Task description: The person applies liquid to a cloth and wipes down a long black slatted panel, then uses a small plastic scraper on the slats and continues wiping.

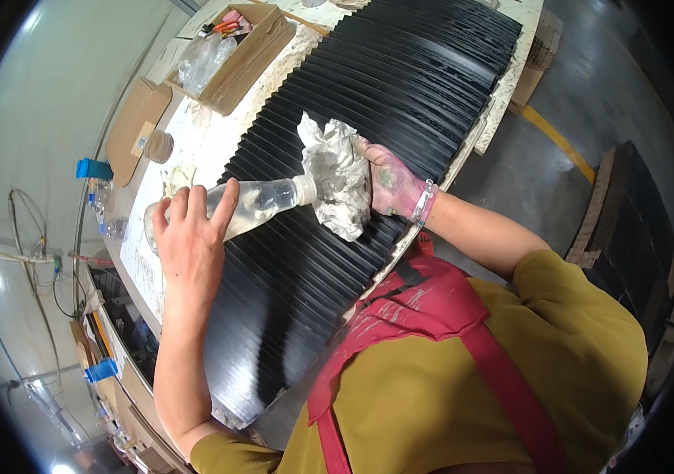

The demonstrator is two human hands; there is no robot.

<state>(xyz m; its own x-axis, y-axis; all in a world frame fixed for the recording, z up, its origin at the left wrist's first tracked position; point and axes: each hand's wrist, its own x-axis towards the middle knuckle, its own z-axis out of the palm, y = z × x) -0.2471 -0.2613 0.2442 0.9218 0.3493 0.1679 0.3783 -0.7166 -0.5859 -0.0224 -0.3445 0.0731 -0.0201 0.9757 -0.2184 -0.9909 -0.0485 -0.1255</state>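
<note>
While the crumpled white cloth (337,178) is bunched up over the black ridged strips (388,67), the clear plastic bottle with the white neck (262,207) leans toward it, mouth end at the cloth's left edge; whether the two touch, or whether a cap is on, I cannot tell. The bare left hand (195,249) is closed around the bottle's body, fingers over the top, and the right hand in its pink, stained glove (391,182) grips the cloth from the right side. The step looks like wetting the cloth, so good handling would mean tilting gradually, squeezing lightly and aiming at the middle of the bundle, with the right hand cupping it to catch drips. Too hard a squeeze could flood the grooves beneath, and turning the cloth should spread the liquid evenly. Beyond the strips, the white worktable (204,130) bears an open brown cardboard box (256,65) and a tan roll of tape (160,148), both well apart from the bottle and best left there, clear of any splash.
</note>
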